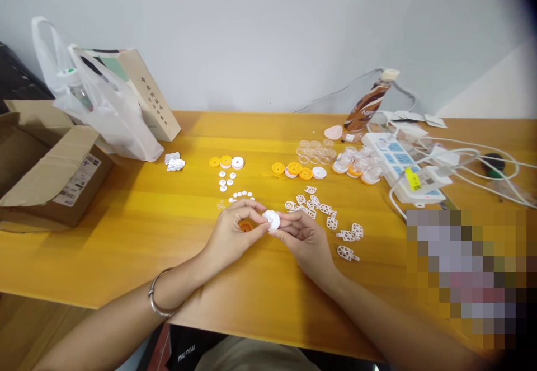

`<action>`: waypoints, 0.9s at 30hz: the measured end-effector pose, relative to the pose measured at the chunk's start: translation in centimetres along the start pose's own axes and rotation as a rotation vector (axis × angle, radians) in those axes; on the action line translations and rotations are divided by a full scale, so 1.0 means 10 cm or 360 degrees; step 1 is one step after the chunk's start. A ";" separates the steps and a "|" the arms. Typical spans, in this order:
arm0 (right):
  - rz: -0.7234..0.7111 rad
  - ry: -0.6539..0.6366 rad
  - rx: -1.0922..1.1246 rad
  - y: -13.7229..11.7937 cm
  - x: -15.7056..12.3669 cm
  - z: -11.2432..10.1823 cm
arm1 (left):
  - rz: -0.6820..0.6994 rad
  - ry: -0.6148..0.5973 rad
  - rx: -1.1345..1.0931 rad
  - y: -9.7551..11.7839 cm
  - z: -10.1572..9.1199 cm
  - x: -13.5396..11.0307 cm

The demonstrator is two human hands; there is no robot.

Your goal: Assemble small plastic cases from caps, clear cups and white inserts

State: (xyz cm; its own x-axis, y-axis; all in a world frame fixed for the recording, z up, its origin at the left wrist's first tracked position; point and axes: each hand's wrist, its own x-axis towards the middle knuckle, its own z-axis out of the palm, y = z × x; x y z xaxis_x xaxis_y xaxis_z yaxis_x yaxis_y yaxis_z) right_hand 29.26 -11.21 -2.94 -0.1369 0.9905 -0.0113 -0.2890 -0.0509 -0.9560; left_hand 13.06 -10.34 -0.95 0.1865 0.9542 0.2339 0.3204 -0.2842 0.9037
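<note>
Between both hands, above the table, is a small round white plastic disc (273, 221). My left hand (239, 222) pinches its left side with thumb and fingertips. On the right side, my right hand (304, 236) grips its edge. An orange round part (245, 226) lies on the table, partly hidden behind my left fingers. Beyond the left hand are small white caps (241, 195) in a curved row and tiny clear rings (220, 205). White spoked plastic pieces (331, 222) lie scattered beside and beyond my right hand.
Orange and white discs (293, 168) lie farther back, near clear round covers (315, 151). At right are a leaning bottle (367, 108), a power strip (403, 167) and tangled cables. A cardboard box (46, 175), plastic bag (113, 113) and crumpled foil (174, 161) are at left.
</note>
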 end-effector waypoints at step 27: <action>0.0217 0.0029 -0.0054 -0.02 0.07 -0.09 | -0.0264 -0.0723 -0.0020 -0.01 -0.46 0.12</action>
State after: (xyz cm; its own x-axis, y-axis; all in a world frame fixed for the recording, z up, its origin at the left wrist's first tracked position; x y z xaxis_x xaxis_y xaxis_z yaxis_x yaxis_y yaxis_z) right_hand 30.09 -10.41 -3.04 -0.1553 0.9769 -0.1471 -0.2367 -0.1814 -0.9545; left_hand 8.97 -8.73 0.93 0.5217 0.8482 -0.0915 0.3695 -0.1280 0.9204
